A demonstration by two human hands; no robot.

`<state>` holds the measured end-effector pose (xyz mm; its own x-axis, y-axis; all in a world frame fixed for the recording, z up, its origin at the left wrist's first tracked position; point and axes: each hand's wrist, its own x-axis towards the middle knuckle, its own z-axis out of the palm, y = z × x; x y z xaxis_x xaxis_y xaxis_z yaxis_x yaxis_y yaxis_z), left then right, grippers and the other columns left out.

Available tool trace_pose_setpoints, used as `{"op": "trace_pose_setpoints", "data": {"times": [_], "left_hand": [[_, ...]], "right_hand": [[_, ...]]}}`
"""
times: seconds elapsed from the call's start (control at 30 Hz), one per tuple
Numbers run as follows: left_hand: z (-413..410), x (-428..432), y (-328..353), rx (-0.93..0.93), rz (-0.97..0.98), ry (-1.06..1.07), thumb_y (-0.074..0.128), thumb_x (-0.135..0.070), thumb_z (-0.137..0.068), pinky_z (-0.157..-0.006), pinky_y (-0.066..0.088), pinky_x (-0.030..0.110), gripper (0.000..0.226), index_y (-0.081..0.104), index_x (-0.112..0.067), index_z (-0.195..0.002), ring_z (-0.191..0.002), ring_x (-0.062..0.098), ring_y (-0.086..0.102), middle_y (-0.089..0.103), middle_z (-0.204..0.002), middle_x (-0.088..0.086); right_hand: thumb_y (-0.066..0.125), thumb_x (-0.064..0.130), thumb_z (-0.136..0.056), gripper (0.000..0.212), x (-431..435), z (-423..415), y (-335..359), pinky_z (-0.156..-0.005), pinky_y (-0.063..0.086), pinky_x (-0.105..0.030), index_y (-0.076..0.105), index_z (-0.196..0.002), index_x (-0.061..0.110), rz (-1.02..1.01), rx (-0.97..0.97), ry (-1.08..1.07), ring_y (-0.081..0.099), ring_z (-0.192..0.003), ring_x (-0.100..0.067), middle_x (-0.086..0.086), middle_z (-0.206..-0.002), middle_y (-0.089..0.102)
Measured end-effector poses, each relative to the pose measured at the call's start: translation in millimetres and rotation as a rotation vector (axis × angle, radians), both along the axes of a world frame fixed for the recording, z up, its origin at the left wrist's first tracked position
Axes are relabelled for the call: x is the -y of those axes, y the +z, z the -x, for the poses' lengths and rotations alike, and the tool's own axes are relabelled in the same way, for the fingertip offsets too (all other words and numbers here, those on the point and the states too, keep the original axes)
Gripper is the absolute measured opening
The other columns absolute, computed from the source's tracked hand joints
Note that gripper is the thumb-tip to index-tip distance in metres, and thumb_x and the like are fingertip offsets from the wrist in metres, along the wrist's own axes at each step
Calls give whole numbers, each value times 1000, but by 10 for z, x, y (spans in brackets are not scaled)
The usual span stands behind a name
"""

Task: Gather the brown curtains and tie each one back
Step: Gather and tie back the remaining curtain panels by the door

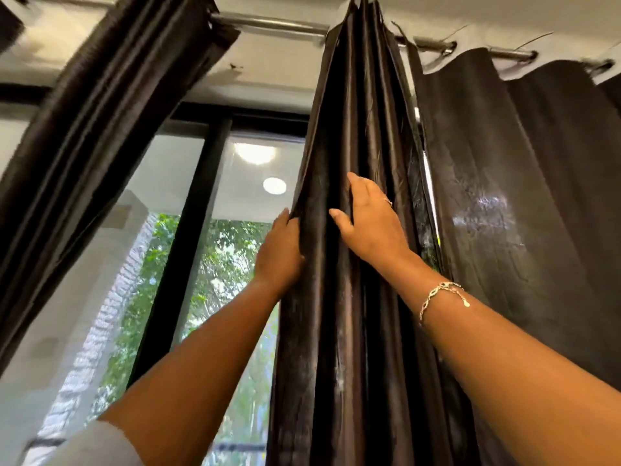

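2 bare forearms reach upward, a bracelet (440, 294) on the right wrist. The left hand (280, 253) curls round the left edge of the gathered brown curtain (356, 348); the right hand (369, 227) pinches its front folds. Above the curtain runs a metal rod (268, 26); left of it, a window (235, 237).

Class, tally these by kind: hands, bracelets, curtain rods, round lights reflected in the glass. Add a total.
Hands: 2, left hand, right hand, both gripping the middle curtain
Bracelets: 1
Curtain rods: 1
Reflected round lights: 2
Total: 6
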<state>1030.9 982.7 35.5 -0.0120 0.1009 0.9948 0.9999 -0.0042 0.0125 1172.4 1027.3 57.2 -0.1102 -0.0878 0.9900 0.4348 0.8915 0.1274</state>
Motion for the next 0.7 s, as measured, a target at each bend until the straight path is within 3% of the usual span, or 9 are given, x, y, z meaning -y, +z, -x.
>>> {"op": "trace_pose_setpoints", "data": {"times": [0.2, 0.37, 0.57, 0.7], "left_hand": [[697, 439, 117, 89, -88, 8, 56, 7, -76, -94, 39, 36, 49, 53, 1, -124, -119, 38, 50, 44, -140, 17], [1283, 911, 283, 142, -46, 155, 47, 14, -74, -92, 37, 31, 59, 51, -6, -130, -125, 36, 46, 40, -146, 12], [2156, 1764, 426, 364, -146, 266, 47, 14, -79, -98, 39, 46, 41, 53, 12, -120, -116, 46, 50, 52, -125, 34], [2446, 2202, 400, 431, -179, 263, 49, 11, -81, -97, 39, 44, 47, 50, 6, -128, -119, 42, 49, 50, -130, 31]], "right_hand": [[50, 31, -94, 64, 52, 264, 203, -108, 28, -36, 22, -145, 6, 67, -75, 129, 31, -136, -28, -13, -149, 30], [51, 33, -93, 63, 176, 539, 270, -105, 31, -38, 25, -144, 5, 142, -133, 174, 35, -133, -31, -16, -147, 33], [51, 33, -93, 62, 485, 1018, 292, -103, 31, -38, 27, -142, 3, 186, -140, 149, 37, -130, -34, -19, -143, 36], [51, 33, -93, 58, 661, 1248, 286, -102, 33, -40, 32, -138, 4, 190, -154, 146, 39, -128, -35, -20, -140, 39]]}}
